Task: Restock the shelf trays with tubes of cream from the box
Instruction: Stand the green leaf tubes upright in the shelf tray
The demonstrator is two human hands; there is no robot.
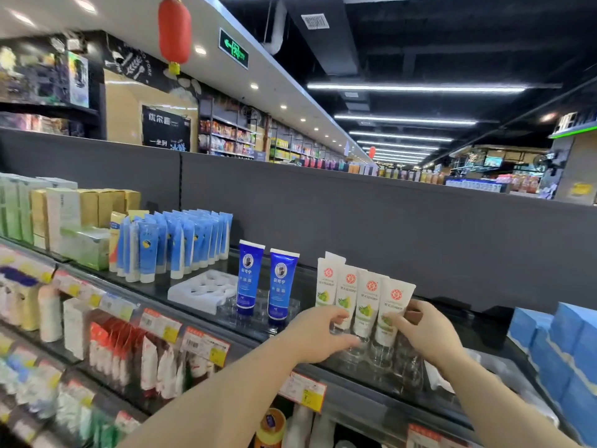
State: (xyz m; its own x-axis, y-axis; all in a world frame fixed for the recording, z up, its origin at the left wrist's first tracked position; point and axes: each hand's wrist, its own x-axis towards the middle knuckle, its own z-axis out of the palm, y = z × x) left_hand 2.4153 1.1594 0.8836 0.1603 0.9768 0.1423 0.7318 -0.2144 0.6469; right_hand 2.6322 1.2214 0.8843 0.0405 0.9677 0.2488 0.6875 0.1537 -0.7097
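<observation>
Several white cream tubes (365, 295) with red seals and green prints stand cap-down in a row in a clear holed tray (384, 362) on the top shelf. My left hand (318, 334) grips the lower end of a tube on the left side of the row. My right hand (426, 331) pinches the lower part of the front right tube (392, 305), which stands in a tray hole. Left of them, two dark blue tubes (265, 282) stand in another clear tray. The caps of the white tubes are partly hidden by my fingers.
A white holed tray (203, 289) lies left of the dark blue tubes, with packed light blue tubes (181, 244) behind it. Blue boxes (562, 344) are stacked at the right. A grey back panel (387, 221) closes the shelf. Price tags line the shelf edge (303, 389).
</observation>
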